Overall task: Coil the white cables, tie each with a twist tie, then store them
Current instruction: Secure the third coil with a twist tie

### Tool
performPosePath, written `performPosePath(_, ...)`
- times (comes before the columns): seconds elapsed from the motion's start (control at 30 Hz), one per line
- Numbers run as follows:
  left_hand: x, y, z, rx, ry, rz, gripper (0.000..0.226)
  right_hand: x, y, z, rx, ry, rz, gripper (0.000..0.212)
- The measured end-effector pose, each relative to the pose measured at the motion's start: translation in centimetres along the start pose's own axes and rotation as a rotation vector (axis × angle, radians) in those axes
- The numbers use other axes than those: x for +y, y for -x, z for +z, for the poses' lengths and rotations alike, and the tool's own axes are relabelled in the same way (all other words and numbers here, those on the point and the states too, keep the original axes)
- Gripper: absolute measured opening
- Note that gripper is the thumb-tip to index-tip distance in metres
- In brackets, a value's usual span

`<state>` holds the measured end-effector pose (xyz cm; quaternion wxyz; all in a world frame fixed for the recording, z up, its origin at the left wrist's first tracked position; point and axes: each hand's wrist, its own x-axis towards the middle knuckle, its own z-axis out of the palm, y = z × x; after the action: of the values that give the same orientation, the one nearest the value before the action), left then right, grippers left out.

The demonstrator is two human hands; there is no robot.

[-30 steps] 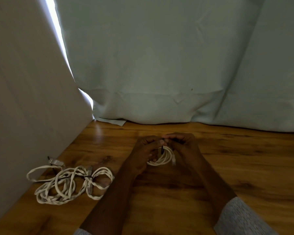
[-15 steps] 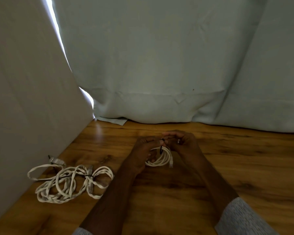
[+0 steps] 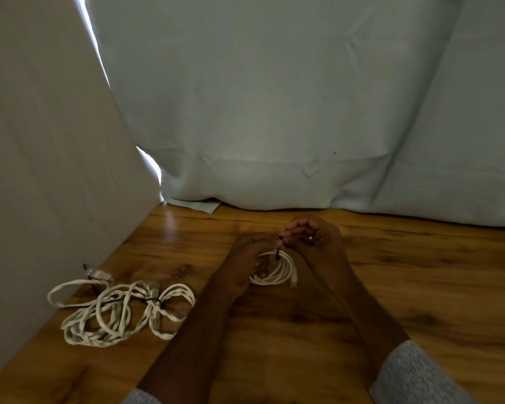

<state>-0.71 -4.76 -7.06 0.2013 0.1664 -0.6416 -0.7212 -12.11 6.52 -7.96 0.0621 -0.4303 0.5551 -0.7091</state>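
A small coiled white cable [image 3: 279, 272] rests on the wooden table between my hands. A black twist tie [image 3: 278, 253] wraps its top. My left hand [image 3: 248, 259] holds the coil's left side and pinches the tie. My right hand [image 3: 314, 239] is closed on the tie's upper end, just above the coil. A white plug end [image 3: 294, 282] hangs at the coil's lower right. At the left lies a pile of loose white cables [image 3: 120, 312], with a dark tie [image 3: 153, 300] around its middle.
A pale curtain [image 3: 303, 112] hangs along the table's back edge. A white board [image 3: 41, 156] leans along the left side, close to the cable pile. Bare wooden table [image 3: 405, 287] extends to the right of my hands.
My right hand has lifted slightly and turned at the tie's end. The coil and my left hand have stayed in place. The cable pile has not moved.
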Motion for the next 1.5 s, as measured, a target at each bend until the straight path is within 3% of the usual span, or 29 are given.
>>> performPosePath(0.17, -0.1, -0.2, 0.0, 0.059, -0.009, 0.027, 0.011, 0.4, 0.2, -0.3, -0.020, 0.137, -0.006, 0.016)
performPosePath(0.37, -0.6, -0.8, 0.0, 0.101, -0.150, 0.177, 0.023, 0.8, 0.2, -0.3, -0.034, 0.236, -0.100, 0.011)
performPosePath(0.5, -0.5, -0.5, 0.6, 0.103, -0.212, 0.311, 0.026, 0.6, 0.7, 0.2, 0.046, 0.376, -0.205, 0.005)
performPosePath(0.6, -0.4, -0.4, 0.9, 0.103, -0.232, 0.349, 0.023, 0.6, 0.9, 0.5, 0.125, 0.417, -0.178, 0.007)
performPosePath(0.73, -0.5, -0.6, 0.9, 0.117, -0.238, 0.379, 0.029, 0.4, 1.1, 0.8, 0.144, 0.408, -0.188, 0.009)
performPosePath(0.93, -1.1, -1.2, 0.5, 0.198, -0.245, 0.377, 0.014, -0.8, 1.1, 1.0, 0.243, 0.417, -0.246, 0.015)
performPosePath(1.3, -1.6, -1.7, 0.5, 0.256, -0.248, 0.379, 0.010, -0.9, 1.4, 1.6, 0.249, 0.332, -0.228, 0.011)
performPosePath(1.5, -1.7, -1.6, 0.5, 0.260, -0.223, 0.414, 0.013, -1.5, 1.4, 1.6, 0.213, 0.199, -0.160, 0.022)
